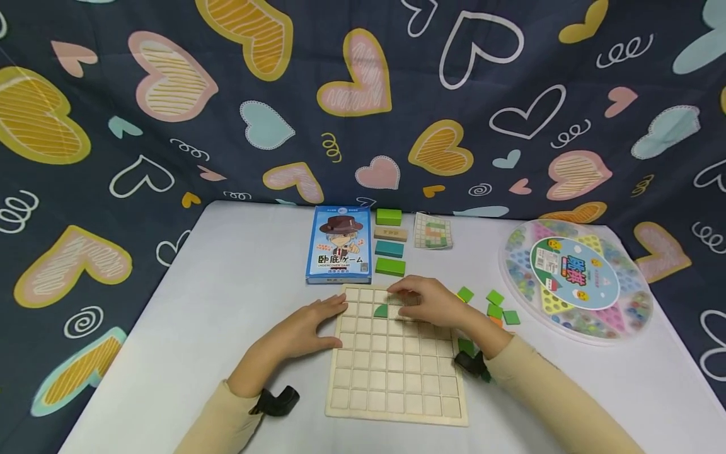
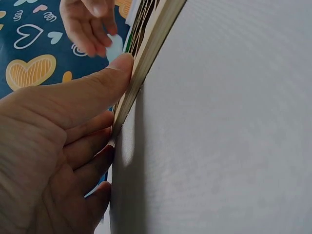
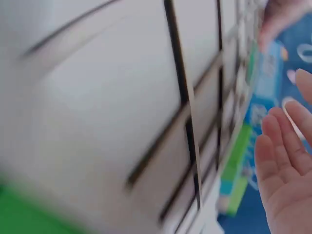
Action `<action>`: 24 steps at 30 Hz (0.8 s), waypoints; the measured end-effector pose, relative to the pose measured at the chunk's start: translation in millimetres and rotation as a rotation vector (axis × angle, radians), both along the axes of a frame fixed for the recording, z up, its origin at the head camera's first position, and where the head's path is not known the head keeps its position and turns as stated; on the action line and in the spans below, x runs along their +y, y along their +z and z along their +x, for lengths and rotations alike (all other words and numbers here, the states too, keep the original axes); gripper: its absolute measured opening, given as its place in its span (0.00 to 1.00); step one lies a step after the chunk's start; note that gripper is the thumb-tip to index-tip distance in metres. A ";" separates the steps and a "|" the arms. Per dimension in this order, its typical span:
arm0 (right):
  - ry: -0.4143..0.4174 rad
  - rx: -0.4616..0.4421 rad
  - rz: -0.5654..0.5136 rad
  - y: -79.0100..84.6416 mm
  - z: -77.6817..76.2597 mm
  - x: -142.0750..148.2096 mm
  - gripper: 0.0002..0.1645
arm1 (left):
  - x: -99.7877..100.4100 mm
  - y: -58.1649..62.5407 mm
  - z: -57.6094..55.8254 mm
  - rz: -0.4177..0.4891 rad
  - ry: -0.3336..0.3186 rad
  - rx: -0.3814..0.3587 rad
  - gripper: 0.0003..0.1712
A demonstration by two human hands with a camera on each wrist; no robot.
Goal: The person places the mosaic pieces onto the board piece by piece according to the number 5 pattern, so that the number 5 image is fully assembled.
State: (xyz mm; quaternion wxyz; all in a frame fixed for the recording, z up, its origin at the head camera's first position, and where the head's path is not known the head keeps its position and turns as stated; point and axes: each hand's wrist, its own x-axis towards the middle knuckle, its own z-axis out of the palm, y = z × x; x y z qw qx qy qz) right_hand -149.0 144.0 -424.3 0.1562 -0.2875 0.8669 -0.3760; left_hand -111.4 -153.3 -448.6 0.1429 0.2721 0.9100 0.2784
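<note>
A pale wooden grid board [image 1: 395, 379] lies on the white table, with one green quarter-round tile [image 1: 380, 311] in a cell near its far edge. My left hand [image 1: 309, 329] rests against the board's left side. In the left wrist view its thumb [image 2: 92, 92] lies along the board's edge, with the other fingers loosely extended beside it. Over the far right part of the board is my right hand [image 1: 433, 302], fingers slightly bent, just right of the tile. The right wrist view shows its palm and relaxed fingers [image 3: 287, 156] with nothing between them.
Several small green tiles [image 1: 495, 297] and an orange one [image 1: 496, 321] lie right of the board. Behind it stand a blue game box [image 1: 339, 246], a column of coloured blocks [image 1: 390, 267] and a printed grid card [image 1: 433, 232]. A round marble-game case [image 1: 618, 265] lies far right.
</note>
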 end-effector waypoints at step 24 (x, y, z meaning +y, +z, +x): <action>-0.247 -0.057 0.091 -11.5 11.6 123.1 0.18 | 0.5 -0.2 -0.3 0.007 0.004 0.021 0.43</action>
